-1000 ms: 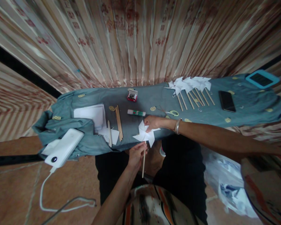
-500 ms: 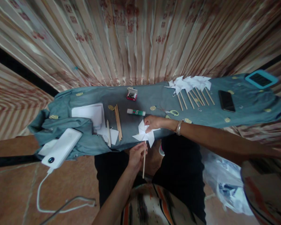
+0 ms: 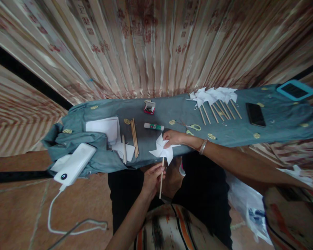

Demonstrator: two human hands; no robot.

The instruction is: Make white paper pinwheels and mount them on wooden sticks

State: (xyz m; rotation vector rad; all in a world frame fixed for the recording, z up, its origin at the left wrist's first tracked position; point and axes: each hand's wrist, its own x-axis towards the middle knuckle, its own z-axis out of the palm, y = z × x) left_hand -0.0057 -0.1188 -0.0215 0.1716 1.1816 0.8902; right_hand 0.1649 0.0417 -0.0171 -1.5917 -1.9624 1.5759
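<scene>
A white paper pinwheel (image 3: 161,150) on a thin wooden stick (image 3: 161,189) is held over the front edge of the cloth. My left hand (image 3: 153,177) is closed around the upper part of the stick, just below the paper blades. My right hand (image 3: 174,138) pinches the pinwheel's paper near its upper right blade. A green and white glue stick (image 3: 153,126) lies just behind the pinwheel. Scissors with pale green handles (image 3: 194,127) rest behind my right wrist. Loose wooden sticks (image 3: 135,138) lie to the left.
Several pinwheels (image 3: 214,96) lie in a row at the back right, beside a black phone (image 3: 255,114) and a blue-framed device (image 3: 295,90). A small red box (image 3: 149,107) stands at the back. Paper sheets (image 3: 103,129), a pencil (image 3: 124,149) and a white power bank (image 3: 75,163) are on the left.
My left hand has slid slightly down the stick, so more of it shows below the blades. My right hand keeps its pinch on the paper. The whole view has shifted slightly.
</scene>
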